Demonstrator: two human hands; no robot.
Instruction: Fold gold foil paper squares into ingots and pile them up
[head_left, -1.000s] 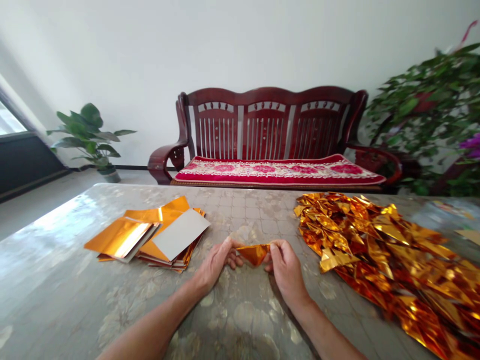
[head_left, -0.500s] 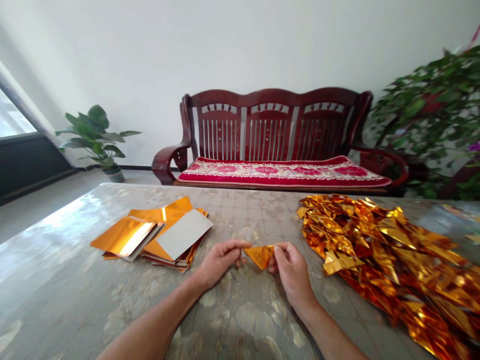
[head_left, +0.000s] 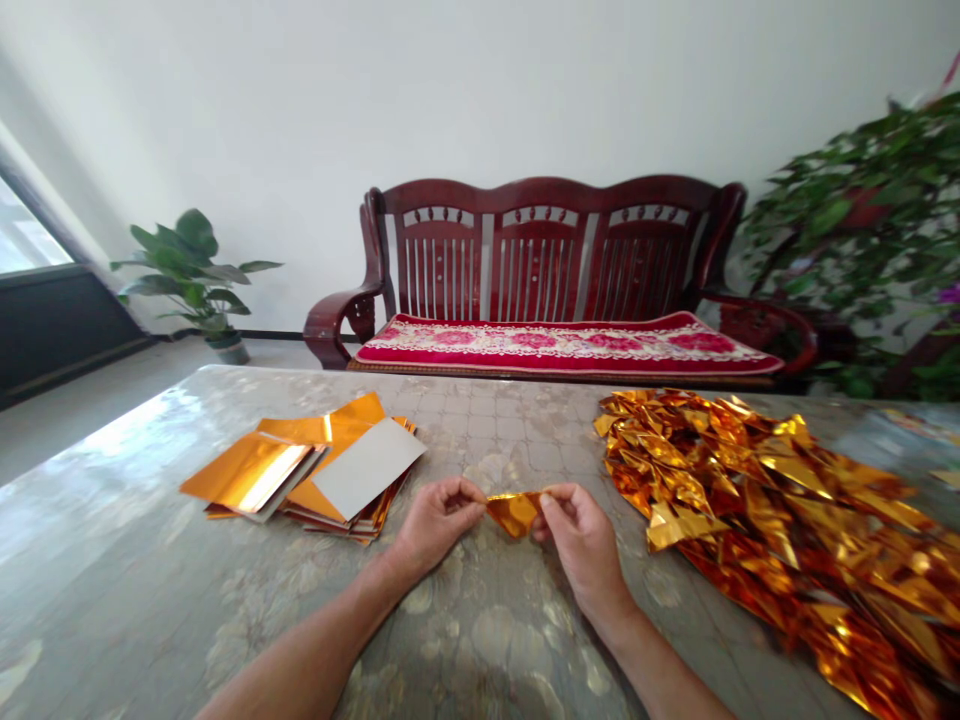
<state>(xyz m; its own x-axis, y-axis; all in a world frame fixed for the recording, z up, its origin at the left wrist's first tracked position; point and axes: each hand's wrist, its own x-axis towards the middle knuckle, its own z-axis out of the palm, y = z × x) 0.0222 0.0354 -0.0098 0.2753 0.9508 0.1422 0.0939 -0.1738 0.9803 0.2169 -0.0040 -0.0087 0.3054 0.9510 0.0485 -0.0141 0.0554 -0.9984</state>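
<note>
We've got a small folded piece of shiny gold foil paper [head_left: 514, 511] pinched between both hands just above the marble-patterned tabletop [head_left: 150, 560]. Our left hand [head_left: 435, 522] nips its left corner with thumb and fingers, our right hand [head_left: 581, 540] clamps the right end the same way. Flat stack of gold and white foil sheets [head_left: 307, 472] sits off to the left, and a big crinkly heap of folded gold foil pieces [head_left: 780, 510] on the right.

gold foil piece [head_left: 514, 511] | folded, creased | held above table
</note>
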